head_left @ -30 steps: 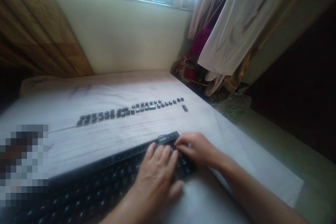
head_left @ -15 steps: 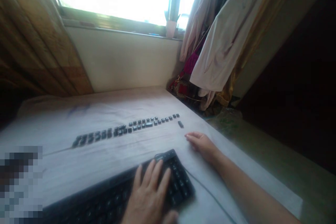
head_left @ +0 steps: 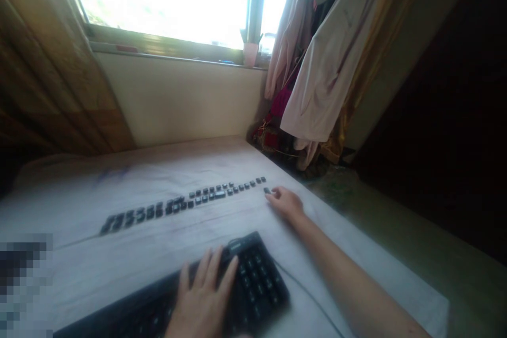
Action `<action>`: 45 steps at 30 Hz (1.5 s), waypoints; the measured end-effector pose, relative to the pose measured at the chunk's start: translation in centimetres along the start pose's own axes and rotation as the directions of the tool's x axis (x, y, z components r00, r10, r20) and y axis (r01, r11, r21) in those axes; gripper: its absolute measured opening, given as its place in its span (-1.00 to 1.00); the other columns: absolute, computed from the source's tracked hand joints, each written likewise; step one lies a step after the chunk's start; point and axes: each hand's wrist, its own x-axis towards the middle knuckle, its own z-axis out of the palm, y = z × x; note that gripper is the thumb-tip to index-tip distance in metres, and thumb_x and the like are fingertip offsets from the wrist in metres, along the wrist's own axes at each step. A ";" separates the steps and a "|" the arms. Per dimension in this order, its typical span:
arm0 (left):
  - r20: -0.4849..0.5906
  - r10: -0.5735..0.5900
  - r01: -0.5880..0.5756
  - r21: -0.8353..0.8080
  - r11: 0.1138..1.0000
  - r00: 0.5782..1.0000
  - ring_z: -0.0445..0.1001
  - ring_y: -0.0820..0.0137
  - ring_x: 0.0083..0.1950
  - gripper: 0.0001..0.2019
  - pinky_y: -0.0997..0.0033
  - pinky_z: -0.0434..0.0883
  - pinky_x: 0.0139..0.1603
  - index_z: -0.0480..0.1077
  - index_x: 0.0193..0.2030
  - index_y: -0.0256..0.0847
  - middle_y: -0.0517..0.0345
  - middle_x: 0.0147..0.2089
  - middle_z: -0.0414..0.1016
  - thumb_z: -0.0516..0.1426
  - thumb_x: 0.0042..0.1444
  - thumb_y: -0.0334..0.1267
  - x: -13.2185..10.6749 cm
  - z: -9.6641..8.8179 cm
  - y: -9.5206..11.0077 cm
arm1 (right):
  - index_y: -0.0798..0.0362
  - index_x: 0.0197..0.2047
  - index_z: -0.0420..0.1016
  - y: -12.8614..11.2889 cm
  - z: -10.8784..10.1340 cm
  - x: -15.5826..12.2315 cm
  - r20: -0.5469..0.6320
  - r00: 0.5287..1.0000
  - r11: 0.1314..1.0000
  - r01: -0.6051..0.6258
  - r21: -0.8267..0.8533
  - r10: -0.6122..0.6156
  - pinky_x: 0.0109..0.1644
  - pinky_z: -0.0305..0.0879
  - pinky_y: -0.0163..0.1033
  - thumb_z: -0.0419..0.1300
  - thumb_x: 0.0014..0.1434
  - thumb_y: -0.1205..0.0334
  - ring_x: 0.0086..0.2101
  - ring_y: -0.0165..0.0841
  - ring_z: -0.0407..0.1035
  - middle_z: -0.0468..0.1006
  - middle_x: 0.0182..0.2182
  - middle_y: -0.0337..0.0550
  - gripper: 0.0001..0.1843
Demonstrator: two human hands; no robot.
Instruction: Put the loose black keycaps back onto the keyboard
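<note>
A black keyboard (head_left: 261,280) lies at an angle across the front of the white cloth. My left hand (head_left: 202,290) rests on it, fingers spread and palm down, hiding part of the keys. Farther off, my right hand (head_left: 287,202) reaches over the cloth with thumb and fingertips closed on a dark, oblong keycap (head_left: 267,190). The keycap still appears to lie on the cloth. Left of it, loose black keycaps (head_left: 219,195) run in long rows, several of them blurred.
A cable (head_left: 304,288) trails from the keyboard toward the front right, beneath my right forearm. The cloth-covered surface (head_left: 190,156) ends at a slanting right edge. Hanging clothes (head_left: 312,95) and a window sill (head_left: 170,58) with a pink pot (head_left: 250,54) stand beyond.
My right hand has moved forward and left to the oblong keycap, and its fingertips have closed on it. My left hand has slid left along the keyboard.
</note>
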 end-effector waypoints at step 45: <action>-0.119 0.183 -0.198 -0.126 0.972 0.976 -0.10 -0.10 0.47 -0.29 -0.38 -0.16 0.36 0.17 0.37 0.00 -0.18 0.46 0.01 0.12 0.14 0.22 2.8 -1.2 1.8 | 0.01 -0.38 0.54 -1.2 -4.7 -16.3 0.155 0.905 0.910 0.409 -0.070 -0.395 -0.31 0.24 -0.27 0.30 0.12 0.17 -0.40 -0.32 0.44 0.59 -0.41 -0.17 -0.89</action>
